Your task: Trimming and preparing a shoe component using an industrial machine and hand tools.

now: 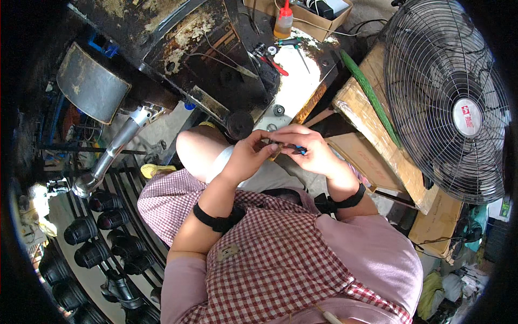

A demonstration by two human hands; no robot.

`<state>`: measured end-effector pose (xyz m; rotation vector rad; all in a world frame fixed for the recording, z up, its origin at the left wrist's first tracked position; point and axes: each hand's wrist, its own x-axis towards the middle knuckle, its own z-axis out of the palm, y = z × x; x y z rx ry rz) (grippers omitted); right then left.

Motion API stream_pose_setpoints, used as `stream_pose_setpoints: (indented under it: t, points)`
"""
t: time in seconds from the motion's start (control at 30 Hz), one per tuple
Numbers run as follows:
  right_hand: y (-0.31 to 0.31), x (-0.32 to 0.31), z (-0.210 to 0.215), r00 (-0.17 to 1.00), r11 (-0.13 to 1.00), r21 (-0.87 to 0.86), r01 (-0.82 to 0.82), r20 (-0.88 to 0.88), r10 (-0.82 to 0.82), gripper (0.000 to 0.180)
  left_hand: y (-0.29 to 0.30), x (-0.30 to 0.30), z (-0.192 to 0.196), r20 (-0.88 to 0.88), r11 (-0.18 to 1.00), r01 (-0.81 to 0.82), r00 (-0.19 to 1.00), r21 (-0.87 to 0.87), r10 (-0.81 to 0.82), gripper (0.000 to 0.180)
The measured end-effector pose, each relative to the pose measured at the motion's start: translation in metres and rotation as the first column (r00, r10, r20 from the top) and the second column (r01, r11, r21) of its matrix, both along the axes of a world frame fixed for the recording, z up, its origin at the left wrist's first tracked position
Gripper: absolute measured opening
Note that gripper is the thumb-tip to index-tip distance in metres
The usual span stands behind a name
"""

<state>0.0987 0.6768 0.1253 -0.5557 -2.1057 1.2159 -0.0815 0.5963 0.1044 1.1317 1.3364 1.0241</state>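
My left hand (250, 156) and my right hand (313, 155) meet in front of my body, beside the bench edge. Pinched between the left fingers is a small brownish part (277, 148), mostly covered by fingertips, so its kind is unclear. The right hand is closed on a small tool with blue and black parts (300, 150), its working end hidden at the fingers. Just beyond the hands, a small round black part (278, 110) sits on the white bench surface (291, 89). A pair of red-handled pliers (277, 63) and a green-and-black screwdriver (292, 41) lie farther back.
A dark, worn machine (210, 65) fills the far left. A large fan (453, 102) stands at right, beside cartons (388, 146) with a cucumber (369, 97) on top. A red-tipped bottle (283, 22) is at the back. Racks hold several black rounded items (89, 254) at left.
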Motion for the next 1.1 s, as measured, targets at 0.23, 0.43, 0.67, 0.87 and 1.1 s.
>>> stream_pose_setpoints:
  t: [0.23, 0.43, 0.67, 0.87, 1.1]
  points:
    - [0.005, 0.011, 0.000, 1.000, 0.971, -0.240, -0.017, -0.017, 0.013, 0.021, -0.007, 0.005, 0.019, 0.337, 0.983, 0.150, 0.935, -0.102, -0.108, 0.020]
    - [-0.003, 0.015, -0.011, 0.918, 0.636, -0.761, -0.132, -0.335, -0.210, 0.024, -0.008, 0.014, 0.028, 0.246, 0.990, 0.137, 0.960, 0.007, -0.135, 0.021]
    - [0.008, 0.035, -0.011, 0.745, 0.160, -0.880, -0.448, -0.466, -0.477, 0.016, 0.003, 0.020, 0.019, -0.182, 0.986, 0.161, 0.972, 0.047, -0.150, 0.016]
    - [0.030, 0.062, -0.006, 0.749, 0.509, -0.839, 0.191, -0.211, -0.628, 0.019, 0.047, 0.028, -0.002, -0.721, 0.884, 0.051, 0.602, 0.464, 0.344, 0.021]
    - [0.007, 0.044, -0.007, 0.787, 0.522, -0.769, 0.368, -0.042, -0.615, 0.016, 0.071, 0.017, -0.018, -0.892, 0.947, 0.132, 0.394, 0.294, 0.222, 0.029]
